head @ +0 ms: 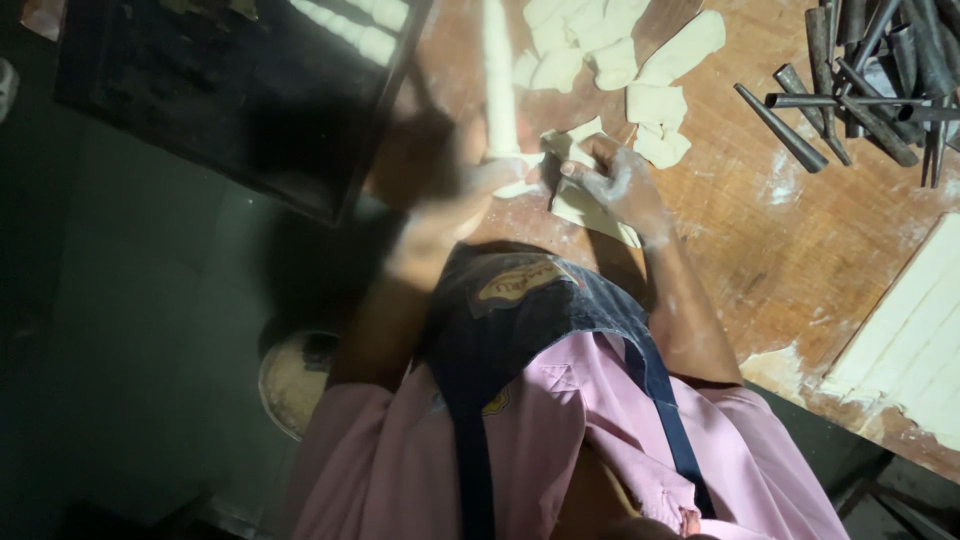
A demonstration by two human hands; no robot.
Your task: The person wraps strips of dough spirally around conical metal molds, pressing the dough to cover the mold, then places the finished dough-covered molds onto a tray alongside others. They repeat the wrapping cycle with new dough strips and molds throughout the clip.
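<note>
My left hand [455,205] is blurred and closed around the near end of a long, dough-wrapped cone [497,80] that points away from me over the wooden table [760,220]. My floury right hand [620,180] is just to its right, its fingers pinching a flat strip of pale dough [585,205] that meets the base of the cone. The two hands nearly touch at the table's near edge. A dark apron and pink shirt fill the lower frame.
Several cut dough pieces [600,50] lie just beyond my hands. A heap of dark metal cones [860,80] is at the far right. A dough sheet cut into strips [920,340] lies right. A dark tray [240,90] sits left, and a round bowl [295,375] stands below on the floor.
</note>
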